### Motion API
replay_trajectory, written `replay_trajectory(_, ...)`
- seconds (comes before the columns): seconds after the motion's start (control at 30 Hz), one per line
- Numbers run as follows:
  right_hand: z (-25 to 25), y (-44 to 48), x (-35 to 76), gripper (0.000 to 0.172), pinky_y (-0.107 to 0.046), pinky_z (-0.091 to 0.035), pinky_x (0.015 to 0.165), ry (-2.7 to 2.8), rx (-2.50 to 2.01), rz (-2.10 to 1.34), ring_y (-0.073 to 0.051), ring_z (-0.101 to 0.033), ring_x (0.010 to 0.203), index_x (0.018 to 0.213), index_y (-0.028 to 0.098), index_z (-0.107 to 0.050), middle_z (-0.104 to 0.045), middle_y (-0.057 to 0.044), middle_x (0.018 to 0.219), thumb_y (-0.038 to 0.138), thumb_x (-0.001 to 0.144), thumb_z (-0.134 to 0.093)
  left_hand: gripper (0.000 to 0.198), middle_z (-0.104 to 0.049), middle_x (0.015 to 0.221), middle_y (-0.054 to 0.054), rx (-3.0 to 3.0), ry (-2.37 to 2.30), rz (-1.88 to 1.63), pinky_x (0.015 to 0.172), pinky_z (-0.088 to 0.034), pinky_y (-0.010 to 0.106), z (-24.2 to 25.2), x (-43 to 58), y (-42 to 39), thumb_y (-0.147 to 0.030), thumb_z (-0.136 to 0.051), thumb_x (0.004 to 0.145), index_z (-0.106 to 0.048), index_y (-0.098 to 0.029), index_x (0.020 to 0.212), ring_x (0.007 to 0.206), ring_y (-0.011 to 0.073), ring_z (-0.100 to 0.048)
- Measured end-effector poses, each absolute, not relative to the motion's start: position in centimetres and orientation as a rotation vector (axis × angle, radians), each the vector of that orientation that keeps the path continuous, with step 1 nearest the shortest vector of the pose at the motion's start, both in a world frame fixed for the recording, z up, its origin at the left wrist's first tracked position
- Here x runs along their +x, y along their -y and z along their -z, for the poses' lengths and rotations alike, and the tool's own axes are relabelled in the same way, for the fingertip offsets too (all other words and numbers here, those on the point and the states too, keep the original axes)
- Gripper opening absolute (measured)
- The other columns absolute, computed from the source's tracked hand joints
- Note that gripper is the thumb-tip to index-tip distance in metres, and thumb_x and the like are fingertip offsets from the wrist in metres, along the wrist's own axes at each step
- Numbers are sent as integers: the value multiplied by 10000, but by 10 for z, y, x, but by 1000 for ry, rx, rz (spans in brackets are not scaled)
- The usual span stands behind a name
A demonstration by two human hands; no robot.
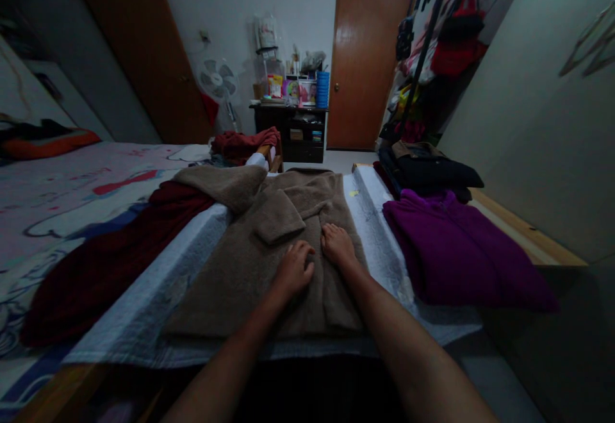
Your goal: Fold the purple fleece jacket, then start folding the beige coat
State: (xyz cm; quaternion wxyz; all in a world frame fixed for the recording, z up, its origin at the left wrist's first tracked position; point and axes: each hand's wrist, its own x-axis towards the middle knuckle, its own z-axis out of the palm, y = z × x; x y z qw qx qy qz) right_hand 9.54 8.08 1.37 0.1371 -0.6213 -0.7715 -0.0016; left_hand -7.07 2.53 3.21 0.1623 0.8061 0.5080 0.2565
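Note:
A brown fuzzy coat [230, 282] lies spread on a white cloth [120, 333], its right side partly turned in and one sleeve folded across the front. The other sleeve stretches out to the left, over a dark red garment. My left hand [294, 270] rests on the coat's middle just below the folded sleeve's cuff, fingers loosely bent and apart, holding nothing. Close beside it, my right hand [338, 245] lies flat on the coat's folded right part, fingers stretched forward.
Left is a bed with a patterned sheet [62, 186] and the dark red garment [100, 266]. On the right lie a folded purple garment [461, 250] and a stack of dark folded clothes [427, 170]. A fan [218, 80], a black cabinet [302, 134] and a wooden door [359, 58] stand behind.

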Motion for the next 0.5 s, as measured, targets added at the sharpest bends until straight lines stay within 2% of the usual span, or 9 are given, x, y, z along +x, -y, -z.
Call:
replay_trajectory(0.1, -15, -81, 97, 370, -302, -304, 1026, 2233, -1798, -21, -207, -521, 1163, 1185, 149, -584, -630, -116, 1226, 193, 985, -276, 449, -466, 1426, 108, 2367, -1829, -706, 1092, -279, 512, -35, -81, -52, -144, -556, 776, -556, -231, 1217, 1316, 303, -388)
replay_trajectory(0.17, -16, -82, 98, 366, -284, -319, 998, 2237, -1788, -25, -201, -541, 1112, 1154, 154, -596, -644, -105, 1187, 172, 979, -275, 562, -377, 1508, 119, 2364, -2034, -676, 1133, -186, 546, -35, -88, -68, -136, -557, 777, -488, -222, 1328, 1397, 314, -282)
replay_trajectory(0.27, -14, -83, 99, 354, -272, -335, 976, 2223, -1780, -18, -200, -554, 1078, 1128, 167, -604, -652, -92, 1163, 168, 972, -286, 656, -323, 1543, 126, 2288, -2230, -568, 1131, -189, 543, -31, -95, -86, -141, -579, 769, -423, -217, 1402, 1430, 335, -218)
replay_trajectory(0.37, -12, -84, 98, 366, -273, -317, 1011, 2216, -1794, -21, -205, -538, 1131, 1189, 159, -591, -631, -103, 1227, 167, 962, -304, 618, -411, 1476, 152, 2188, -2255, -462, 1074, -303, 504, -29, -100, -98, -157, -575, 784, -442, -208, 1386, 1372, 346, -330)
replay_trajectory(0.5, -14, -84, 96, 401, -282, -296, 1051, 2216, -1855, -85, -206, -483, 1239, 1287, 143, -543, -563, -115, 1352, 162, 952, -323, 492, -579, 1284, 165, 2115, -2202, -345, 963, -420, 456, -40, -101, -114, -191, -572, 796, -510, -187, 1283, 1197, 323, -531)
